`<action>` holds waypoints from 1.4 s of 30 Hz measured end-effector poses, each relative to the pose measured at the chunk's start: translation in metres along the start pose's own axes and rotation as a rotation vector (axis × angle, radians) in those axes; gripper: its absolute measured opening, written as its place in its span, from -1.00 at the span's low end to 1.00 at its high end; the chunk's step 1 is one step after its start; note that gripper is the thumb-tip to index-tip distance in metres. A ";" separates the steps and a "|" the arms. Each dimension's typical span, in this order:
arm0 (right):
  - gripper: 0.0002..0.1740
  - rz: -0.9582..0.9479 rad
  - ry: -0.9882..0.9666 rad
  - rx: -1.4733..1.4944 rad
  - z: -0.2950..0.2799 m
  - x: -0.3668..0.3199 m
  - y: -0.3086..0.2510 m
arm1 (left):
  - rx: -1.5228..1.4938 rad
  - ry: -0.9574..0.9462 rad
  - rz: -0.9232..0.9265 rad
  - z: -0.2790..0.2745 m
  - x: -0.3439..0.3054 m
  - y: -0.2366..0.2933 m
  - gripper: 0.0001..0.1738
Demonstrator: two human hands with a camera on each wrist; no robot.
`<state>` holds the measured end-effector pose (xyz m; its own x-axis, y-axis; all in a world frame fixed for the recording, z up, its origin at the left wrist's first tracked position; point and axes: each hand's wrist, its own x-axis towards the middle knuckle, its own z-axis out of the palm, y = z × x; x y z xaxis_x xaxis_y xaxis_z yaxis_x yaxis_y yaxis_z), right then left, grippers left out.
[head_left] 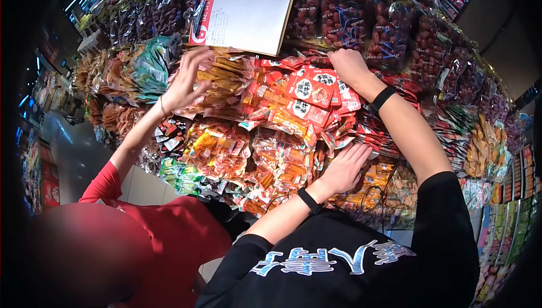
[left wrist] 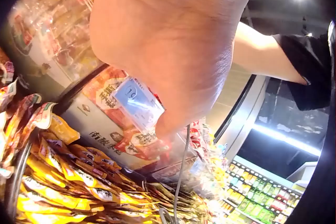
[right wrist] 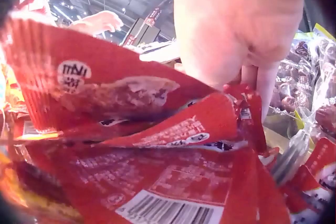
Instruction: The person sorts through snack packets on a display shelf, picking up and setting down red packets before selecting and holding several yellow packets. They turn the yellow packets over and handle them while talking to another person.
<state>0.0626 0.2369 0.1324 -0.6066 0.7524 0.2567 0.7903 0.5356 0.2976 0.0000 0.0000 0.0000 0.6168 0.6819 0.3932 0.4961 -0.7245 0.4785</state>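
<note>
My right hand (head_left: 351, 72) is at the back of a pile of red snack packets (head_left: 311, 89) with white labels. Its fingers (right wrist: 250, 77) curl down at the edge of the packets (right wrist: 199, 121), their tips hidden behind the red film. Lower in the head view, my left hand (head_left: 345, 170) rests with fingers extended over the front edge of the red packets. In the left wrist view its palm (left wrist: 163, 40) is over a clear front panel with a price card (left wrist: 137, 103); the fingertips are out of sight there.
A person in a red top (head_left: 169, 234) at the left holds an open hand (head_left: 183, 82) over brown packets. Behind the pile lies a white board (head_left: 248, 17) with a red edge. Bags of dark red fruit (head_left: 344, 20) line the back. Yellow packets (left wrist: 68, 187) fill a nearer bin.
</note>
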 end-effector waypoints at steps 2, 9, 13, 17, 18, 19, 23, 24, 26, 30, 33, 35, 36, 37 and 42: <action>-0.85 -0.034 0.048 0.022 -0.003 -0.003 -0.002 | 0.005 -0.005 -0.017 -0.004 -0.002 -0.001 -0.05; -0.85 -0.063 0.250 0.115 -0.031 -0.031 0.012 | 0.019 0.027 -0.013 0.000 0.007 0.005 -0.10; -0.74 -0.037 0.413 0.236 -0.051 -0.062 0.015 | 0.020 0.034 -0.028 -0.001 0.002 0.012 -0.11; -0.67 0.057 0.554 0.411 -0.082 -0.105 0.021 | 0.024 0.049 -0.036 -0.001 0.002 0.015 -0.11; -0.68 0.106 0.541 0.527 -0.100 -0.120 0.015 | 0.039 0.050 -0.033 0.000 0.002 0.015 -0.10; -0.69 0.154 0.525 0.643 -0.115 -0.137 0.008 | 0.052 0.053 -0.027 -0.001 0.002 0.015 -0.10; -0.75 0.328 0.477 1.084 -0.101 -0.220 0.008 | 0.052 0.055 -0.023 0.000 0.003 0.016 -0.12; -0.79 0.374 0.491 1.221 -0.097 -0.239 0.003 | 0.047 0.059 -0.022 0.000 0.003 0.016 -0.12; -0.85 0.468 0.439 1.371 -0.094 -0.272 -0.002 | 0.050 0.064 -0.023 0.000 0.003 0.016 -0.13; -0.89 0.716 0.243 1.264 -0.086 -0.332 -0.009 | 0.004 0.076 -0.041 0.005 0.007 0.017 -0.28; -0.80 0.705 0.319 1.672 -0.054 -0.362 -0.025 | -0.085 0.023 -0.073 -0.004 0.011 0.022 -0.38; -0.76 0.667 0.271 1.804 -0.058 -0.363 -0.040 | -0.268 -0.012 -0.064 -0.010 0.012 0.025 -0.42; -0.75 0.648 0.247 1.869 -0.059 -0.362 -0.046 | -0.414 -0.018 -0.042 -0.011 0.012 0.025 -0.43; -0.74 0.649 0.216 1.926 -0.059 -0.361 -0.051 | -0.559 -0.022 -0.018 -0.012 0.012 0.027 -0.43; -0.72 0.630 0.072 2.081 -0.041 -0.355 -0.073 | -1.746 -0.037 -0.473 0.001 -0.002 0.057 -0.30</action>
<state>0.2167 -0.0851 0.0573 -0.2629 0.9626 -0.0662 -0.2644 -0.1378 -0.9545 0.0278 -0.0434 0.0255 0.6533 0.7570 -0.0105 -0.5144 0.4539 0.7276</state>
